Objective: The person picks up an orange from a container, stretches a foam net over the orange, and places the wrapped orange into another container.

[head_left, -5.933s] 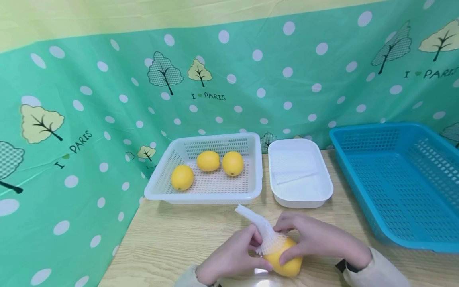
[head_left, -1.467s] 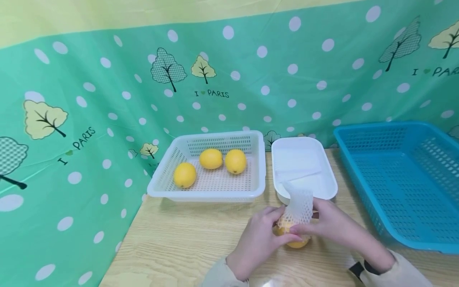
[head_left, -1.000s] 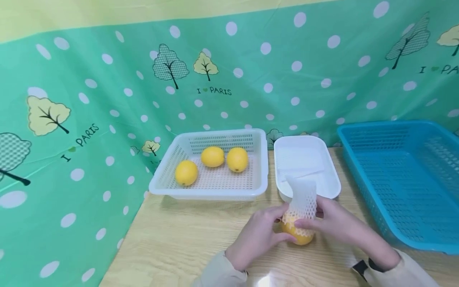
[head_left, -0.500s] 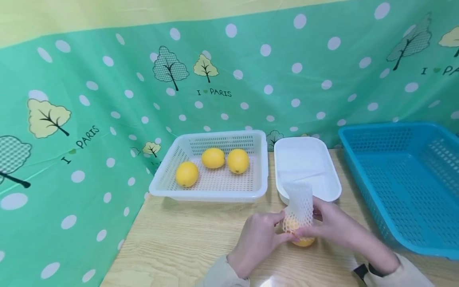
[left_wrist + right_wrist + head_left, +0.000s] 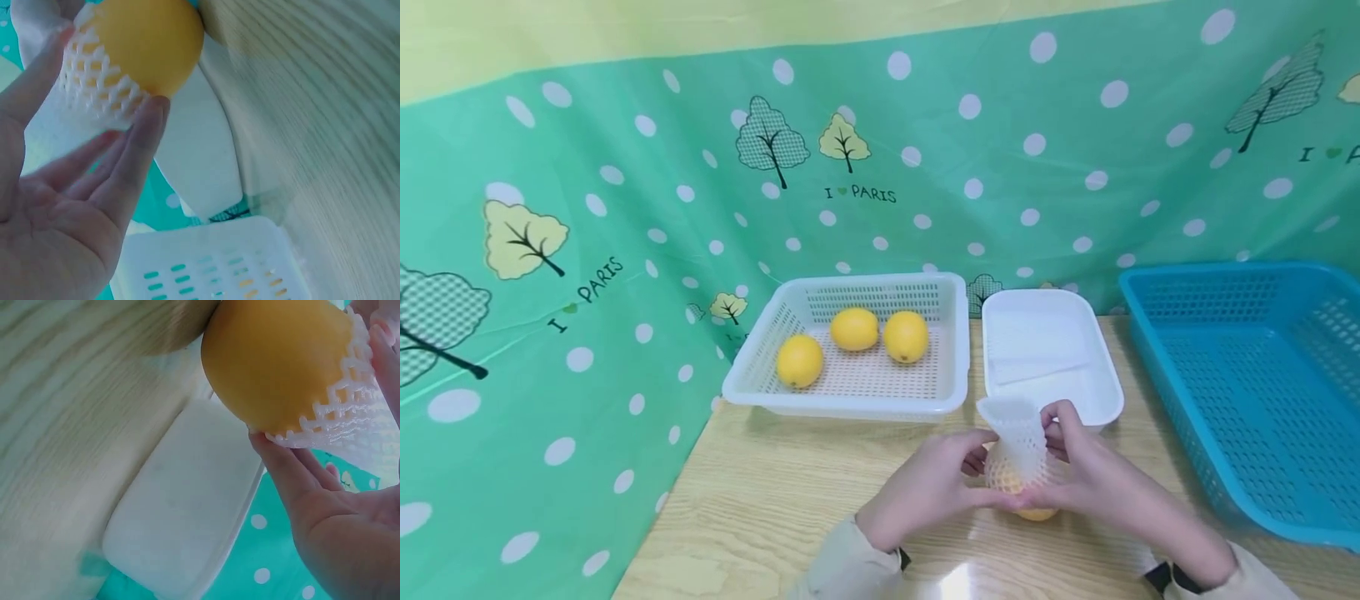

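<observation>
A yellow lemon-like fruit (image 5: 1037,515) stands in front of me on the table, its upper part inside a white foam net sleeve (image 5: 1017,425) with a loose end sticking up. My left hand (image 5: 934,482) pinches the net's lower edge against the fruit from the left. From the other side my right hand (image 5: 1078,471) does the same, and the thumbs meet at the front. In both wrist views the smooth lower part of the fruit (image 5: 153,47) is bare, while the net (image 5: 350,412) ends at the fingertips.
A white basket (image 5: 850,407) at the back left holds several yellow fruits (image 5: 800,362). Right of it, just behind my hands, a white tray (image 5: 1101,392) contains flat foam net sleeves (image 5: 1030,350). A large blue basket (image 5: 1180,425) stands at the right. A green dotted cloth (image 5: 925,108) hangs behind.
Since the oldest frame, the fruit and both hands have moved farther back and slightly right. The net has turned from leaning left to nearly upright, and it covers more of the fruit.
</observation>
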{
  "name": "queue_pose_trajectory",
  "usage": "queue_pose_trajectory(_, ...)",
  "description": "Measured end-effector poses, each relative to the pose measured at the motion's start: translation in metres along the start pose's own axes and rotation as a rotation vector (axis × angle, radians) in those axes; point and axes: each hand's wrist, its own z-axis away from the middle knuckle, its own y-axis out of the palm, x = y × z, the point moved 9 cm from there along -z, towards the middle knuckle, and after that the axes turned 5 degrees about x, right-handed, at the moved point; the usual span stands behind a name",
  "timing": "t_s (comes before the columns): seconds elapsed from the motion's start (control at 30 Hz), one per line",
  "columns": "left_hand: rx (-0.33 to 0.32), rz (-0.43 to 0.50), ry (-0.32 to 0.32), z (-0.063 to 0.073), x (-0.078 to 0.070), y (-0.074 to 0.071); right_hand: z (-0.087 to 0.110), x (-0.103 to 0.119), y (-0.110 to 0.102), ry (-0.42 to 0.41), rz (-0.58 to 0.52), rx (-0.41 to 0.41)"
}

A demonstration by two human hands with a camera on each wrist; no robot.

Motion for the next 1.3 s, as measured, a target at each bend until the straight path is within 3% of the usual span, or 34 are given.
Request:
queue_pose_trajectory(0.2, 0.038, -0.103, 0.018, 0.002, 0.003, -0.004, 0.002, 0.005, 0.009, -0.035, -0.086, 0.022)
queue_pose_trajectory(0.47, -0.009, -0.147, 0.082, 0.0, -0.008, -0.002, 0.013, -0.003, 0.005, -0.034, 0.013, 0.072)
queue_pose_trajectory(0.73, -0.036, -0.117, 0.083, 0.001, -0.013, 0.003, 0.014, -0.002, 0.008, -0.097, 0.031, 0.103)
queue_pose_trajectory(0.97, 0.001, -0.229, 0.088, 0.004, -0.015, 0.004, 0.014, -0.003, 0.012, -0.094, 0.045, 0.126)
queue_pose_trajectory(1.1, -0.013, -0.26, 0.079, 0.006, -0.011, -0.001, 0.012, -0.004, 0.014, -0.095, 0.049, 0.133)
queue_pose_trajectory(1.3, -0.044, -0.202, 0.197, 0.004, -0.02, 0.001, 0.012, -0.008, 0.014, -0.095, 0.017, 0.152)
